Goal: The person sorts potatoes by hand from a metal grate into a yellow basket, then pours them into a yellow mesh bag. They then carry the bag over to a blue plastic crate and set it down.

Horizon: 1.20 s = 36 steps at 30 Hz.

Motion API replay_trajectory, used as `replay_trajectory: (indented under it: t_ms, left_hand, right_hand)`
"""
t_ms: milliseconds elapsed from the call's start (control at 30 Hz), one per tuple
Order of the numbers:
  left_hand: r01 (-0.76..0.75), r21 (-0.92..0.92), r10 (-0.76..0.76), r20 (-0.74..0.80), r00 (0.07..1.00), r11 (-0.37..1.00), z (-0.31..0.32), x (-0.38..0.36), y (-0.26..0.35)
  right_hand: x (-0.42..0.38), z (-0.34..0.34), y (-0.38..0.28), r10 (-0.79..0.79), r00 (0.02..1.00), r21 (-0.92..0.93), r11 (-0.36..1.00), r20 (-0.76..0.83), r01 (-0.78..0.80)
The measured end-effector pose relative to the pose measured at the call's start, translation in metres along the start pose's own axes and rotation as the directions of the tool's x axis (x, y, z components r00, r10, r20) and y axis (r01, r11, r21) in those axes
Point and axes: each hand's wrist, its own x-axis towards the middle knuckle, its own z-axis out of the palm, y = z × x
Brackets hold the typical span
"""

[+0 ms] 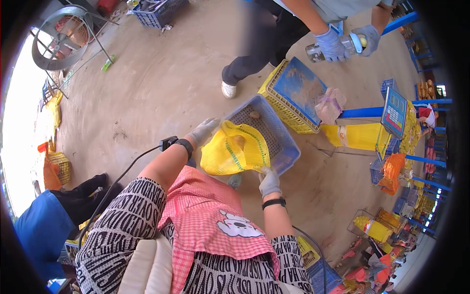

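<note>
A yellow mesh bag (220,155) with green stripes lies across the near side of a grey-blue plastic crate (290,158). My right hand (270,183), in a pale glove, is closed on the bag's lower right corner. My left hand (205,131), gloved too, is beside the bag's upper left edge at the crate's near corner. Its fingers are stretched out, and its thumb side is partly hidden. In the crate lies a brown, potato-like lump (254,114). Another brownish round shape (238,142) shows at the bag, perhaps through the mesh.
A co-worker's gloved hands (333,44) hold a clear jar (316,52) with a blue rim. Beyond my crate stands a yellow crate (291,111) with a blue top. A digital scale (393,112) is at right, a large fan (61,36) at upper left. Another person (44,220) is at left.
</note>
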Motion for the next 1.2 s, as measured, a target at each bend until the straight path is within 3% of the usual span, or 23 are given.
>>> replay_trajectory:
  t_ms: [200, 300, 367, 400, 467, 500, 567, 600, 700, 800, 900, 967, 1000, 1033, 1067, 1100, 1167, 1200]
  left_hand:
    - [0.007, 0.003, -0.006, -0.119, 0.993, 1.0, -0.026, -0.022, -0.025]
    - [0.052, -0.035, -0.056, -0.139, 0.989, 0.998, -0.051, -0.039, -0.068]
    - [0.139, 0.05, -0.125, -0.226, 0.966, 0.989, -0.062, -0.066, -0.09]
    - [0.137, 0.026, -0.127, -0.248, 0.961, 0.99, -0.063, -0.084, -0.095]
    - [0.3, -0.111, -0.319, -0.303, 0.898, 0.948, -0.063, -0.15, -0.074]
    - [0.303, -0.16, -0.34, -0.33, 0.881, 0.94, -0.069, -0.162, -0.099]
    - [0.294, 0.024, -0.269, -0.338, 0.902, 0.955, -0.084, -0.182, -0.184]
    - [0.211, 0.61, -0.002, -0.325, 0.946, 0.764, -0.087, -0.196, -0.226]
    - [0.324, 0.453, -0.13, -0.408, 0.904, 0.83, -0.069, -0.263, -0.218]
    - [0.357, 0.507, -0.13, -0.428, 0.894, 0.785, -0.061, -0.269, -0.293]
    - [0.437, 0.453, -0.238, -0.43, 0.871, 0.778, -0.073, -0.262, -0.293]
    - [0.427, 0.476, -0.236, -0.409, 0.881, 0.769, -0.099, -0.261, -0.27]
    - [0.412, 0.495, -0.203, -0.422, 0.884, 0.765, -0.117, -0.259, -0.265]
    - [0.398, 0.516, -0.169, -0.433, 0.885, 0.759, -0.136, -0.257, -0.256]
    - [0.4, 0.344, -0.199, -0.493, 0.847, 0.85, -0.159, -0.265, -0.216]
    - [0.38, 0.357, -0.178, -0.485, 0.856, 0.853, -0.184, -0.26, -0.222]
    - [0.266, 0.728, 0.022, -0.36, 0.933, 0.632, -0.238, -0.246, -0.259]
    - [0.282, 0.672, 0.036, -0.417, 0.908, 0.685, -0.261, -0.257, -0.236]
  right_hand:
    - [0.028, -0.014, 0.021, -0.031, 0.996, -0.109, 0.993, 0.083, 0.04]
    - [-0.001, -0.006, 0.004, 0.027, 0.995, -0.198, 0.98, 0.099, -0.007]
    - [-0.004, -0.009, 0.004, 0.031, 0.99, -0.24, 0.971, 0.136, 0.002]
    - [-0.003, -0.01, 0.005, 0.028, 0.991, -0.262, 0.965, 0.131, 0.007]
    - [0.008, -0.017, 0.01, 0.035, 0.993, -0.313, 0.95, 0.108, 0.0]
    - [0.017, -0.021, 0.012, 0.056, 0.989, -0.359, 0.933, 0.135, -0.004]
    - [0.003, -0.01, 0.001, 0.073, 0.995, -0.338, 0.94, 0.071, -0.045]
    - [0.0, -0.008, -0.002, 0.078, 0.991, -0.389, 0.921, 0.111, -0.029]
    - [-0.007, 0.001, -0.005, 0.086, 0.991, -0.459, 0.888, 0.1, -0.031]
    - [-0.012, 0.009, -0.018, 0.144, 0.977, -0.566, 0.824, 0.16, -0.029]
    - [-0.013, 0.02, -0.02, 0.164, 0.964, -0.679, 0.734, 0.209, 0.022]
    - [-0.014, 0.026, -0.018, 0.042, 0.851, -0.819, 0.298, 0.524, 0.49]
    - [-0.028, 0.05, -0.022, 0.118, 0.978, -0.866, 0.492, 0.17, 0.091]
    - [-0.024, 0.052, -0.021, 0.104, 0.98, -0.863, 0.496, 0.169, 0.096]
    - [-0.009, 0.04, -0.018, 0.137, 0.952, -0.939, 0.252, 0.273, 0.233]
    - [-0.02, 0.059, -0.022, 0.191, 0.915, -0.932, -0.005, 0.356, 0.363]
    - [-0.07, 0.115, -0.03, 0.077, 0.994, -0.986, -0.141, 0.082, 0.092]
    - [0.007, 0.051, -0.006, 0.123, 0.949, -0.891, -0.329, 0.289, 0.313]
